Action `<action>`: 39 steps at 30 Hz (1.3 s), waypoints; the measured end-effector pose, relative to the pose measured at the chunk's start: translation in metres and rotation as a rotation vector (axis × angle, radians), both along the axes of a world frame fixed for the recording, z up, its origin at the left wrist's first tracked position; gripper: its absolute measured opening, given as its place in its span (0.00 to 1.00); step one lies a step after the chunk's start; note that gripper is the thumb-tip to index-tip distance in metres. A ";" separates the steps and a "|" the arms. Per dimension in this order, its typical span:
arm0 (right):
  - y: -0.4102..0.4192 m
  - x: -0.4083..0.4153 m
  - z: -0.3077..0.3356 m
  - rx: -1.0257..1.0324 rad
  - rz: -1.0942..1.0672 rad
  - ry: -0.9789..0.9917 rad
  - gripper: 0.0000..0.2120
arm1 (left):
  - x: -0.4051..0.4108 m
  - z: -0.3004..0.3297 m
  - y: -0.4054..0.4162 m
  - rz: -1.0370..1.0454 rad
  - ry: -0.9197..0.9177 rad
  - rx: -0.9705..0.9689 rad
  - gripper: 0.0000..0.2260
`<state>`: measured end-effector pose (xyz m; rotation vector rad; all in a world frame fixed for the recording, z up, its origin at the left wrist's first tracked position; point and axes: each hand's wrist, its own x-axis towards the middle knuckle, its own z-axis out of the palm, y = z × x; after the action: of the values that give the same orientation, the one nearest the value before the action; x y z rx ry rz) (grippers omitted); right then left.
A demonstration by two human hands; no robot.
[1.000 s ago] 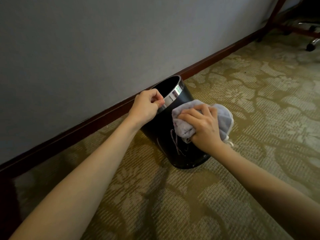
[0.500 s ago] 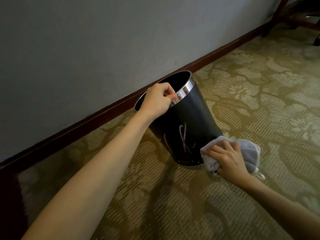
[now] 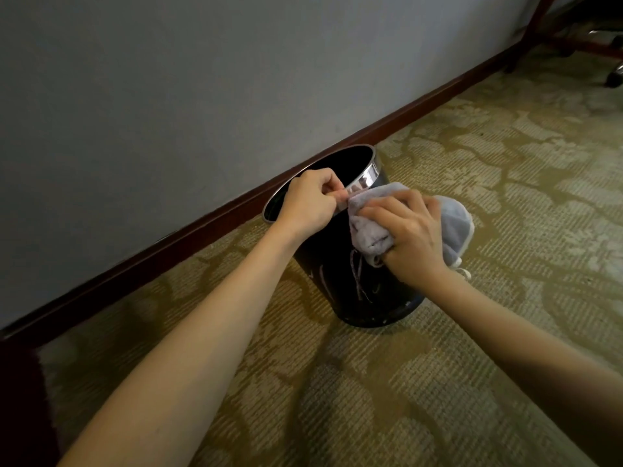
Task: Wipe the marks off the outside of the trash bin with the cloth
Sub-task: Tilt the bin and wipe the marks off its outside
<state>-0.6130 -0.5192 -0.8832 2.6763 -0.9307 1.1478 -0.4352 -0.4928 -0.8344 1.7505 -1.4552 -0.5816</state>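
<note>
A black trash bin [image 3: 387,298] with a shiny metal rim stands tilted on the carpet near the wall. Pale scribbled marks [image 3: 358,276] show on its near side. My left hand [image 3: 308,205] grips the rim at the near edge. My right hand [image 3: 409,232] holds a bunched grey cloth [image 3: 453,224] and presses it against the upper side of the bin, just under the rim. The cloth and my hand hide the top part of the marks.
The grey wall [image 3: 168,96] with a dark wooden baseboard [image 3: 202,227] runs right behind the bin. Patterned olive carpet [image 3: 337,399] spreads all around. A desk leg [image 3: 532,32] and a chair castor [image 3: 614,80] are at the far top right.
My right hand with the cloth rose from the carpet at the bin's base back up to the upper side under the rim. My left hand kept hold of the rim.
</note>
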 end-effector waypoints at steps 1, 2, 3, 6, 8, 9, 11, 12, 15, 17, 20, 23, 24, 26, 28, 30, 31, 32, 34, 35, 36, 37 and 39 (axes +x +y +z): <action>0.003 -0.001 -0.003 -0.021 0.018 -0.001 0.13 | 0.002 0.000 0.001 -0.001 0.005 -0.001 0.10; 0.006 -0.003 -0.009 -0.043 0.036 0.015 0.14 | 0.005 0.000 0.002 -0.004 0.008 0.000 0.11; 0.010 -0.005 -0.015 -0.070 0.050 0.044 0.14 | 0.006 -0.001 0.003 -0.008 0.008 0.002 0.12; 0.023 -0.021 -0.044 -0.137 0.077 0.193 0.14 | 0.008 -0.002 0.005 -0.013 0.002 0.009 0.10; 0.036 -0.040 -0.069 -0.144 0.131 0.351 0.14 | 0.008 -0.002 0.005 -0.015 0.014 0.008 0.08; 0.041 -0.051 -0.081 -0.139 0.163 0.437 0.14 | 0.007 -0.002 0.005 -0.018 0.018 0.009 0.07; 0.049 -0.070 -0.098 -0.078 0.198 0.580 0.14 | 0.005 -0.001 0.005 -0.034 0.018 0.015 0.06; 0.051 -0.075 -0.101 -0.018 0.195 0.634 0.17 | 0.004 -0.001 0.005 -0.046 0.015 0.018 0.06; 0.048 -0.077 -0.099 0.049 0.189 0.666 0.16 | -0.004 -0.001 0.003 -0.044 -0.042 0.010 0.09; 0.043 -0.073 -0.090 0.034 0.197 0.595 0.12 | -0.006 -0.002 0.000 -0.025 -0.065 -0.001 0.10; 0.034 -0.058 -0.068 -0.026 0.183 0.469 0.15 | -0.006 -0.003 -0.004 -0.016 -0.045 -0.011 0.10; 0.021 -0.034 -0.039 -0.099 0.158 0.366 0.16 | -0.002 -0.005 -0.007 -0.005 -0.024 -0.025 0.11; 0.016 -0.025 -0.030 -0.111 0.147 0.332 0.16 | 0.000 -0.006 -0.007 0.004 -0.012 -0.031 0.11; 0.010 -0.010 -0.017 -0.123 0.108 0.286 0.16 | 0.005 -0.008 -0.007 0.017 0.017 -0.035 0.12; 0.014 -0.001 -0.014 -0.119 0.075 0.254 0.18 | 0.012 -0.009 -0.006 0.024 0.047 -0.030 0.11; 0.022 0.000 -0.023 -0.159 0.081 0.231 0.15 | 0.018 -0.011 -0.003 0.016 0.088 -0.017 0.10; 0.027 -0.001 -0.029 -0.184 0.085 0.235 0.15 | 0.020 -0.011 -0.001 0.010 0.100 -0.012 0.10; 0.029 -0.003 -0.035 -0.201 0.087 0.255 0.15 | 0.022 -0.010 0.000 0.006 0.104 -0.010 0.10; 0.033 -0.010 -0.048 -0.238 0.093 0.341 0.12 | 0.023 -0.009 0.002 0.002 0.110 -0.005 0.09; 0.037 -0.015 -0.056 -0.251 0.111 0.402 0.12 | 0.024 -0.008 0.002 0.004 0.116 -0.001 0.08; 0.041 -0.022 -0.065 -0.253 0.143 0.478 0.13 | 0.025 -0.007 0.002 0.010 0.122 0.003 0.08; 0.043 -0.031 -0.075 -0.251 0.181 0.559 0.14 | 0.026 -0.006 0.002 0.017 0.131 0.008 0.07; 0.047 -0.049 -0.091 -0.222 0.230 0.713 0.15 | 0.030 -0.005 0.001 0.029 0.156 0.021 0.05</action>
<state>-0.6618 -0.4717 -0.9745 2.7118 -0.3583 0.2251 -0.4057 -0.4913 -0.8397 1.6996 -1.3179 -0.7040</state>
